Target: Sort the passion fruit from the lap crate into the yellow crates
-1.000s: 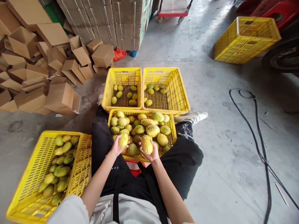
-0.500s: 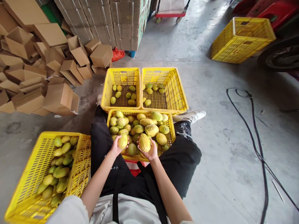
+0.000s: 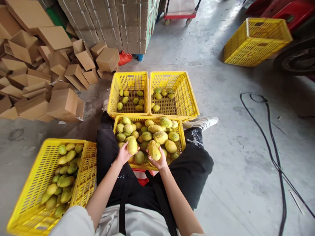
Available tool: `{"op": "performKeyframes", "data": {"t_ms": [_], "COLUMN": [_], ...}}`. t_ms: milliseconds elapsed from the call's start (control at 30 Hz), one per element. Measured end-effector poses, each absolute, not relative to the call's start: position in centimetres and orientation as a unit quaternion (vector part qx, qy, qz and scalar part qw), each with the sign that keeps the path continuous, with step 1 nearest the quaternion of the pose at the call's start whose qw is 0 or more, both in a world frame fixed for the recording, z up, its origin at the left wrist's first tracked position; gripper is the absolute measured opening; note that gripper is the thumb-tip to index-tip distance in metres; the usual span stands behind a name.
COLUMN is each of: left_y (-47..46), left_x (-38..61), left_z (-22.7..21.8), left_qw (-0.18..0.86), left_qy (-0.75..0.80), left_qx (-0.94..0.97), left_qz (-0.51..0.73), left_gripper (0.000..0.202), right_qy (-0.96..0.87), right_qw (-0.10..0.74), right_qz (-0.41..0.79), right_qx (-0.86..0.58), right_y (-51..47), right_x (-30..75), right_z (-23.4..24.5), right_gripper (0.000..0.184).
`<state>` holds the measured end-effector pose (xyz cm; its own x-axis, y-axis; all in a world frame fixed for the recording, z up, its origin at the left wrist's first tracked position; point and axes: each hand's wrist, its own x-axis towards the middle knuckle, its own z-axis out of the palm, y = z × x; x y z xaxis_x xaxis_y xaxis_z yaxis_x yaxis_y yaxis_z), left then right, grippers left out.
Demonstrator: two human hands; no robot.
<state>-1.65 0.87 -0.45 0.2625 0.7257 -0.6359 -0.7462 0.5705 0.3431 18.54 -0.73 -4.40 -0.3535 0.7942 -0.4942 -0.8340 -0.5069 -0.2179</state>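
I sit with a yellow crate (image 3: pixel 182 137) between my legs, piled with yellow-green fruits. My left hand (image 3: pixel 122 154) is closed around a small yellow fruit (image 3: pixel 132 146) above the crate's near edge. My right hand (image 3: pixel 159 161) grips a larger, ridged yellow fruit (image 3: pixel 154 150) beside it. The two fruits are held close together, a little apart.
Two more yellow crates (image 3: pixel 128 78) (image 3: pixel 189 95) stand side by side beyond, each with several fruits on the bottom. A fuller crate (image 3: pixel 31 183) is at my left. Cardboard boxes (image 3: pixel 61 104) pile at far left, another yellow crate (image 3: pixel 256 41) far right, a black cable (image 3: pixel 273 157) on the floor.
Both hands have turned the fruits slightly and lifted them a little farther over the crate. Both grips stay as they were.
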Motion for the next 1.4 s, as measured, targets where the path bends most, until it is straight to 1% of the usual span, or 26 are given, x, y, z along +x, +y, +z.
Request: {"op": "performKeyframes", "data": {"t_ms": [133, 267, 367, 533, 667, 733, 933, 1067, 1167, 1267, 1400], "left_y": [0.6, 0.5, 0.5, 0.7, 0.8, 0.8, 0.7, 0.5, 0.4, 0.5, 0.5], "left_x": [-1.4, -1.3, -1.2, -1.3, -1.6, -1.7, -1.7, -1.5, -1.4, -1.5, -1.6], "left_z": [-0.7, -0.8, -0.8, -0.7, -0.5, -0.4, -0.6, -0.8, -0.6, -0.5, -0.6], "left_qw": [0.811, 0.826, 0.822, 0.798, 0.803, 0.805, 0.807, 0.806, 0.822, 0.837, 0.834], "left_qy": [0.414, 0.411, 0.411, 0.422, 0.401, 0.392, 0.378, 0.399, 0.394, 0.389, 0.394], "left_qx": [0.028, 0.043, 0.054, 0.04, -0.015, -0.03, -0.012, 0.039, 0.066, 0.064, 0.05], "left_qz": [0.411, 0.384, 0.391, 0.428, 0.441, 0.445, 0.454, 0.435, 0.406, 0.379, 0.383], "left_gripper": [0.035, 0.038, 0.039, 0.031, 0.036, 0.035, 0.029, 0.033, 0.038, 0.042, 0.042], "right_qy": [0.015, 0.036, 0.052, 0.033, 0.017, 0.011, -0.001, -0.002, 0.02, 0.039, 0.038], "right_qw": [0.499, 0.506, 0.504, 0.501, 0.517, 0.528, 0.532, 0.532, 0.517, 0.502, 0.497], "right_qz": [0.814, 0.81, 0.809, 0.813, 0.815, 0.811, 0.795, 0.797, 0.804, 0.808, 0.812], "right_qx": [-0.298, -0.295, -0.296, -0.296, -0.262, -0.254, -0.291, -0.286, -0.294, -0.304, -0.304], "right_y": [-0.6, -0.4, -0.3, -0.3, -0.2, -0.2, -0.3, -0.6, -0.6, -0.5, -0.3], "right_x": [18.1, 18.2, 18.4, 18.3, 18.1, 18.1, 18.3, 18.3, 18.1, 18.1, 18.1], "right_z": [-4.4, -4.1, -3.9, -3.6, -3.2, -3.1, -3.1, -3.4, -3.8, -4.1, -4.0], "right_gripper": [0.04, 0.037, 0.036, 0.038, 0.042, 0.044, 0.042, 0.044, 0.04, 0.037, 0.035]}}
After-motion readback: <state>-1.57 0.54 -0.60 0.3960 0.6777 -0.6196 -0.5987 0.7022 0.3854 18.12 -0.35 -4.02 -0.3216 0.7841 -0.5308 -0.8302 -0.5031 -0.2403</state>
